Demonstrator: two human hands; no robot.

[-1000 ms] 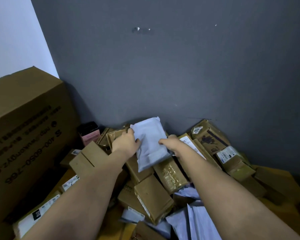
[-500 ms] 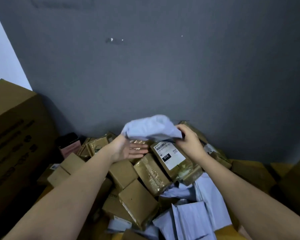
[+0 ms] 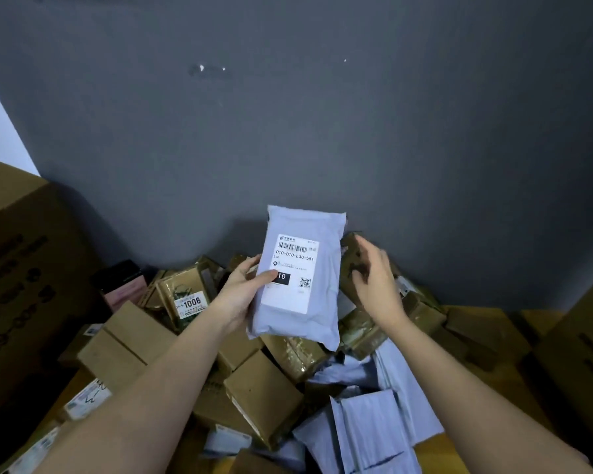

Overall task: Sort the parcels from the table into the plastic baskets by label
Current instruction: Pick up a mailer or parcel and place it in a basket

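Observation:
A pale grey poly mailer parcel (image 3: pixel 302 313) stands upright above the heap with its white shipping label facing me; the label reads 010-010-L30-551. My left hand (image 3: pixel 242 297) grips its left edge, thumb pressed on the label's black box. My right hand (image 3: pixel 375 283) hovers just right of the parcel, fingers relaxed and apart from it, holding nothing. Below lies the heap of parcels (image 3: pixel 264 395): brown taped boxes and more grey mailers. No plastic basket is in view.
A large brown carton (image 3: pixel 21 285) stands at the left against the dark grey wall (image 3: pixel 322 114). A taped parcel marked 1006 (image 3: pixel 185 299) and a pink-and-black box (image 3: pixel 122 285) lie at the heap's back left. Another carton (image 3: pixel 582 354) sits at the right edge.
The grey mailer has been turned over, label now facing me and lifted higher. My right hand has let go of it; my left hand now holds it alone.

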